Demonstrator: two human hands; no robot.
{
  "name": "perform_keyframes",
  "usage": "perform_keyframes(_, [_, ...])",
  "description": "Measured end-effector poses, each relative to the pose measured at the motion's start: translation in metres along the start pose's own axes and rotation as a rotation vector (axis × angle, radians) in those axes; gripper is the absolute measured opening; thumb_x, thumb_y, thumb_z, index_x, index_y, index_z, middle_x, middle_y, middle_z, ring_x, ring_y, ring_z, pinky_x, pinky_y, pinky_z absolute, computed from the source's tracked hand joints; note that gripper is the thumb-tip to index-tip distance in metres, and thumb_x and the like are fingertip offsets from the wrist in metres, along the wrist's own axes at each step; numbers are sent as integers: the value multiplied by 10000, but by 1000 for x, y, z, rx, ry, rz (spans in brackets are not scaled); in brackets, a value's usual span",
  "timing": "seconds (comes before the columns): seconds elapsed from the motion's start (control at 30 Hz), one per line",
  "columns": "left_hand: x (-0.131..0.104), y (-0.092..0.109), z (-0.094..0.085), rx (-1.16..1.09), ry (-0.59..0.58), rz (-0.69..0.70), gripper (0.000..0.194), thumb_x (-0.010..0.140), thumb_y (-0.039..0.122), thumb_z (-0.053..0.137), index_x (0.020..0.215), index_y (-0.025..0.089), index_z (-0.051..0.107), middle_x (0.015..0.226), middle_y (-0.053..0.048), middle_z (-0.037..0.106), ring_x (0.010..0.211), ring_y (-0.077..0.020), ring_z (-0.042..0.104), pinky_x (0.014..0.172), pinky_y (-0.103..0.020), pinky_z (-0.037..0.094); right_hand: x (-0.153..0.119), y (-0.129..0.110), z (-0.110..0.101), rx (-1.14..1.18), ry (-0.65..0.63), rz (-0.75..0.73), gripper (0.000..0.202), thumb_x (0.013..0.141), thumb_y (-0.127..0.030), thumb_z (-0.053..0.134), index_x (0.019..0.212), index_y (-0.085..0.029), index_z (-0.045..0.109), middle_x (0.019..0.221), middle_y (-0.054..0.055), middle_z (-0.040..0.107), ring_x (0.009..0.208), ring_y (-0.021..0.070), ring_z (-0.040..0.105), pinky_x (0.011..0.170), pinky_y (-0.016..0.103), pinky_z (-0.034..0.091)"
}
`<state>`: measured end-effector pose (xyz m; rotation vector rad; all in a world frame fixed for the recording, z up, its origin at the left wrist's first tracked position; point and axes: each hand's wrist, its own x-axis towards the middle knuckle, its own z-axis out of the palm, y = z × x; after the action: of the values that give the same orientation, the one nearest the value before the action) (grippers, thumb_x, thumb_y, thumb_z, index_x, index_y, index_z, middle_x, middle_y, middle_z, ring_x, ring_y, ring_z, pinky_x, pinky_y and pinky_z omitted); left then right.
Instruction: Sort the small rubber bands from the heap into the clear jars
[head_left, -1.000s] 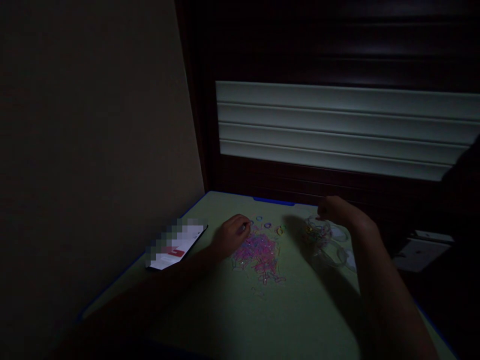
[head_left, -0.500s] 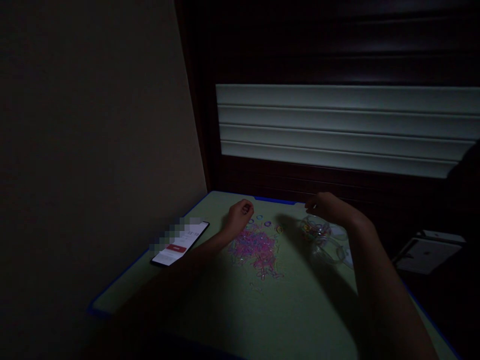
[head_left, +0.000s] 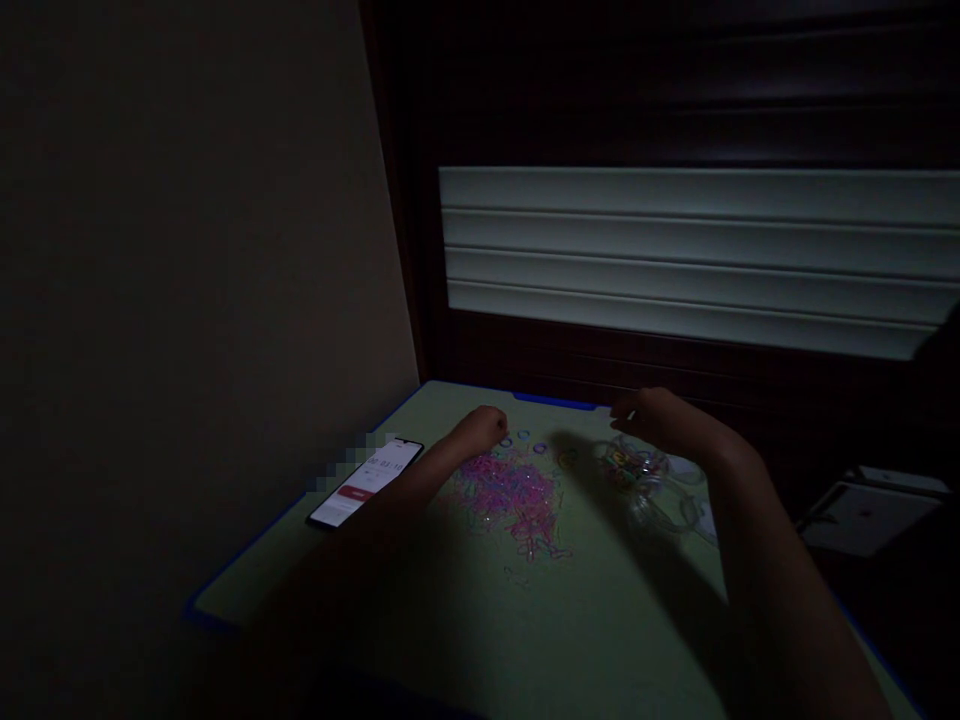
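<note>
Two bare hands are over the desk (head_left: 600, 620) in the lower half of the frame, one near the middle and one to the right. The left hand (head_left: 482, 430) is loosely clenched, its fingers curled in; whether anything is inside them I cannot tell. It is at the upper left edge of the pile (head_left: 514, 495), a loose heap of thin pink, purple and blue bands just below the centre of the frame. A few stray bands lie at the pile's lower edge.

Just right of the left hand, a few small rings (head_left: 540, 448) lie in a loose row along the top of the pile, blue and purple ones nearer the hand and a dull yellow one farther right.

The right hand (head_left: 646, 412) is above the clear tub (head_left: 636, 466), right of the centre, with its fingers bent and pointing to the left. Its grip is too dark to read, so I cannot tell whether it holds anything. Multicoloured bands show in the tub. Just below it on the desk is another clear piece (head_left: 660, 512), its shape hard to make out.

Left of the pile, a phone (head_left: 367, 487) lies face up with its screen lit, partly behind the left forearm. At the right of the frame, beyond the desk's edge, is a white box (head_left: 855, 515). Pale slats (head_left: 675, 255) cross the upper right, set in dark panelling.
</note>
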<state>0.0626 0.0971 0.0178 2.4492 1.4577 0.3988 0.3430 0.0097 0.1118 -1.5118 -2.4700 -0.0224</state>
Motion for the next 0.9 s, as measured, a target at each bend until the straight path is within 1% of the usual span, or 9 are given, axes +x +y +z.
perform_keyframes(0.07, [6, 1, -1, 40, -70, -23, 277, 837, 286, 471, 1070, 138, 495, 1067, -77, 521, 910, -183, 535, 765, -372, 465, 0, -1, 0, -2, 7, 14, 195, 747, -253, 515, 848, -177, 664, 846, 60, 675, 768, 178, 619, 658, 231, 442])
perform_keyframes(0.1, [8, 1, -1, 57, -98, -32, 292, 840, 291, 468, 1090, 142, 478, 1086, -77, 509, 920, -185, 532, 764, -379, 467, 0, -1, 0, -1, 6, 20, 194, 747, -253, 516, 846, -177, 664, 842, 60, 675, 764, 177, 619, 650, 227, 441])
perform_keyframes(0.2, [11, 1, 1, 95, -146, -57, 283, 838, 286, 470, 1081, 143, 486, 1079, -76, 514, 918, -184, 533, 765, -373, 465, -1, -2, -1, 12, -9, 27, 196, 756, -267, 509, 836, -184, 667, 828, 57, 676, 725, 167, 622, 624, 215, 439])
perform_keyframes(0.4, [7, -5, 10, 114, -123, -81, 279, 838, 283, 471, 1082, 149, 486, 1080, -77, 513, 922, -181, 532, 767, -370, 464, 0, -6, 1, 42, -6, 53, 214, 759, -279, 504, 860, -176, 662, 821, 62, 675, 715, 168, 621, 604, 215, 441])
perform_keyframes(0.6, [5, -5, 10, 53, -106, -18, 277, 844, 288, 459, 1084, 150, 483, 1089, -78, 508, 920, -178, 531, 767, -372, 466, 5, -13, 7, 55, 2, 32, 201, 761, -255, 505, 865, -169, 654, 832, 70, 669, 730, 173, 614, 609, 222, 440])
perform_keyframes(0.67, [6, -2, 6, 12, -82, 12, 241, 833, 277, 478, 1021, 134, 524, 1019, -69, 547, 871, -165, 547, 750, -353, 468, 7, -15, 9, 57, 15, 9, 196, 764, -242, 501, 870, -173, 651, 844, 66, 667, 736, 167, 611, 617, 218, 437])
perform_keyframes(0.73, [6, 2, 2, -34, -36, 36, 148, 782, 225, 533, 861, 119, 600, 844, -44, 605, 765, -150, 568, 704, -301, 464, 9, -17, 11, 57, 23, -9, 197, 764, -239, 498, 870, -170, 648, 849, 68, 665, 736, 163, 609, 616, 215, 434])
perform_keyframes(0.8, [6, 6, -3, -80, 28, 54, 84, 707, 154, 559, 713, 121, 636, 674, -23, 615, 656, -141, 572, 628, -248, 446, 10, -19, 11, 58, 32, -25, 203, 770, -243, 489, 871, -165, 647, 851, 70, 663, 731, 161, 606, 612, 214, 428])
perform_keyframes(0.9, [5, 15, -11, -145, 111, 82, 112, 666, 126, 540, 694, 124, 648, 620, -16, 619, 585, -136, 570, 536, -215, 413, 11, -23, 8, 65, 58, -41, 208, 779, -240, 473, 866, -164, 645, 846, 68, 662, 723, 158, 600, 612, 213, 419])
